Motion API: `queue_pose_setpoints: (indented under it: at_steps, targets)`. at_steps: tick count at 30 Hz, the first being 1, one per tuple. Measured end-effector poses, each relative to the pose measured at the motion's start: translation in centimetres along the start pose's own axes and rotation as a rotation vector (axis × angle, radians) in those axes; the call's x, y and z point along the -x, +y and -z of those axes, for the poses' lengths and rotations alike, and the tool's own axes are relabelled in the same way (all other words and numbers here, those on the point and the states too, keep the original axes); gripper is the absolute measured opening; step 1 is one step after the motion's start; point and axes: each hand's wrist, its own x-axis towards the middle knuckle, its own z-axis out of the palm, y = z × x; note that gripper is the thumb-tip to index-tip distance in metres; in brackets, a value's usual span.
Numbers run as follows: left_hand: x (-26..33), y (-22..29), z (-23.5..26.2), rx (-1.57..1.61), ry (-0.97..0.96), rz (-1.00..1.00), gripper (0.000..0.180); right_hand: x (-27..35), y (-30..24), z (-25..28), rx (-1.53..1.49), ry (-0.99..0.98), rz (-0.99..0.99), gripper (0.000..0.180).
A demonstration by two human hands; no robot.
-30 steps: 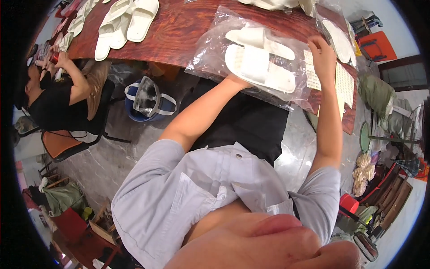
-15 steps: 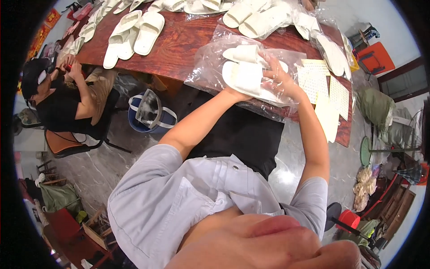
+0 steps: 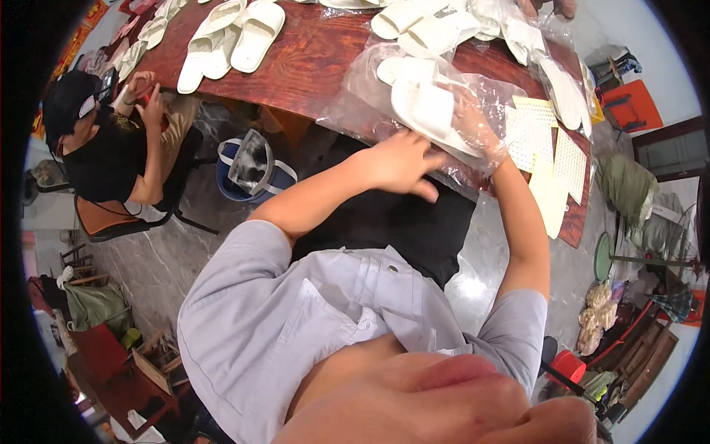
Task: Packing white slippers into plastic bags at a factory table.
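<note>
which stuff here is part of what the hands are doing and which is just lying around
In hand: clear plastic bag, white slippers inside it, left hand on the bag's edge, right hand inside the bag.

Lying about: loose slippers, perforated cream sheets, blue bucket.

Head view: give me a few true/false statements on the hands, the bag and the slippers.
1. The right hand is inside the clear plastic bag. True.
2. The left hand holds a pair of scissors. False: it holds no tool and rests at the bag's near edge.
3. The white slippers in the bag lie on a wooden table. True.
4. The slippers are black. False: they are white.
5. A seated person in black is at the table's left end. True.
</note>
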Motion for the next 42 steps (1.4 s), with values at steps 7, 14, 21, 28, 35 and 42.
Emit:
queue_pose_setpoints:
  at_steps: [7, 14, 21, 28, 35, 42]
  targets:
    - [3.0, 2.2, 11.6, 0.480, 0.061, -0.491, 0.048, 0.2, 1.1, -0.3, 0.233, -0.082, 0.076, 0.024]
    - [-4.2, -9.6, 11.6, 0.105, 0.379, 0.204, 0.036, -3.0, -0.8, 0.5, 0.105, -0.285, 0.145, 0.018]
    - [-3.6, -12.0, 2.7, -0.188, 0.018, 0.453, 0.054, -2.5, -1.8, -2.0, 0.062, -0.245, 0.059, 0.021]
    - [0.9, -13.5, -1.0, -0.018, 0.303, 0.438, 0.060, 0.3, -3.4, 0.6, 0.101, -0.154, 0.126, 0.016]
    - [0.8, -13.8, -0.8, 0.148, 0.524, 0.361, 0.068, 1.6, -3.7, 1.5, 0.202, -0.193, 0.118, 0.023]
    - [0.8, -13.5, -1.1, 0.002, 0.386, 0.385, 0.063, -4.2, -5.7, -2.0, 0.016, -0.086, 0.048, 0.028]
